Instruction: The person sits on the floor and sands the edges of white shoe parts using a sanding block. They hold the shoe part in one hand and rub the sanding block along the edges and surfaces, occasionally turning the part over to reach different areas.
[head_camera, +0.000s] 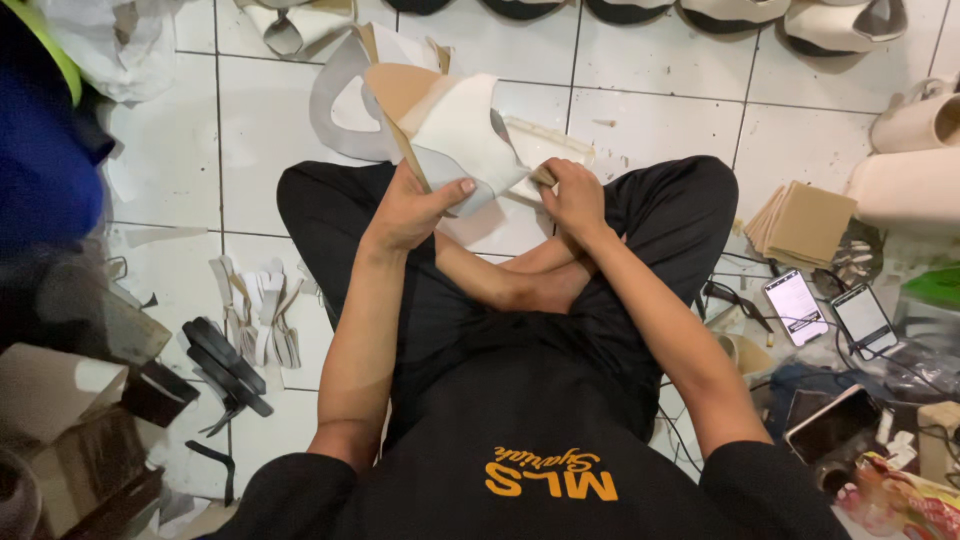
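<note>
Head view, setting: a person sits cross-legged on a white tiled floor (640, 120), looking down at both hands.
Left hand (415, 210): at 12 o'clock of the lap; fingers clenched on the white and tan shoe upper (455, 130), thumb pressed flat across its grey lower edge.
Right hand (572, 195): just beside the left, at 1 o'clock; fingers pinched on the upper's right end, against a pale strip (545, 140) below it.
Shoe upper: held above the crossed shins, tan lining folded toward 11 o'clock.
Progress (judged): the layers appear partly joined; the edge under the thumb looks not yet pressed down.
Finished pieces: a row of similar uppers (800, 15) along 12 to 1 o'clock.
Cut parts: white and black strips (245, 335) at 9 o'clock.
Tan card stack (808, 222): square sheets at 2 o'clock.
Phones (830, 315): two lit screens at 3 o'clock.
Packet (905, 500): colourful red-and-yellow wrapper at 4 o'clock.
</note>
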